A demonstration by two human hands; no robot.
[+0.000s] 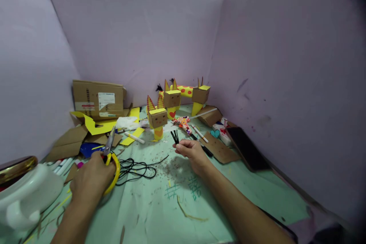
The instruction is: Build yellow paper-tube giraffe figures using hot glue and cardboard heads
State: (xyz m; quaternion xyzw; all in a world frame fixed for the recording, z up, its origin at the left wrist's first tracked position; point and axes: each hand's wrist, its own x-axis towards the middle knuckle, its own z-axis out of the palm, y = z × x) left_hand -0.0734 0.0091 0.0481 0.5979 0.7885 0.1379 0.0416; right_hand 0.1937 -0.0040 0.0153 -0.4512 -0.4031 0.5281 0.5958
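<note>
My left hand is closed round a pair of scissors with yellow handles, their blades pointing up and away over the table's left part. Between thumb and fingers, my right hand pinches a small bundle of short black cord pieces, whose ends stick up. A loose tangle of black cord lies on the green sheet just right of the scissors. Beyond the hands stands a small cardboard-headed animal figure with pointed ears and a yellow body. Two similar figures stand further back.
At the left are a cardboard box, yellow paper scraps and a white mug-like vessel. On the right lie a black tablet-like slab, a cardboard piece and a patterned glue gun. Lilac panels enclose the table.
</note>
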